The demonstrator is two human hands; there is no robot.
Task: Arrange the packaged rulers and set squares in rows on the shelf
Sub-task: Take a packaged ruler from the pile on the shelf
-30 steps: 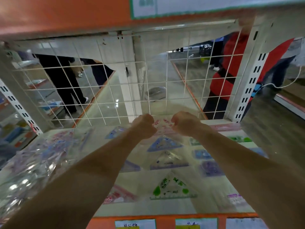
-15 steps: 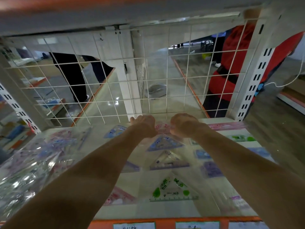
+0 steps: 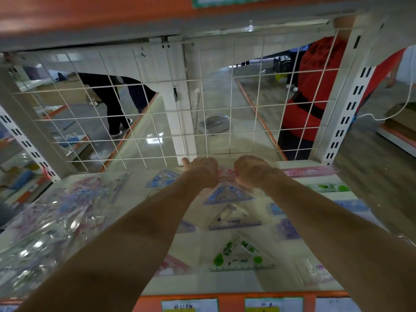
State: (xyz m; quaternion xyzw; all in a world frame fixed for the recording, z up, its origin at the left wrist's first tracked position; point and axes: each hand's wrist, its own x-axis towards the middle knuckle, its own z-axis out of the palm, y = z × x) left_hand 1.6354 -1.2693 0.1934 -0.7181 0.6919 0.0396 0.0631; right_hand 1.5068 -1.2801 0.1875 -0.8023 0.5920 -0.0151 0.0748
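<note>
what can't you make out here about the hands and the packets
Head view:
- Fingers of the left hand and right hand: hidden behind the hands' backs, so any grip on the pink packet is unclear.
- The packet heap at left: blurred and glaring, uncountable.
- The price labels: cut off by the bottom edge.

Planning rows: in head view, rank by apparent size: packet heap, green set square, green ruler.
packet heap
green set square
green ruler, though it lies farther back, so its true rank is unsure
</note>
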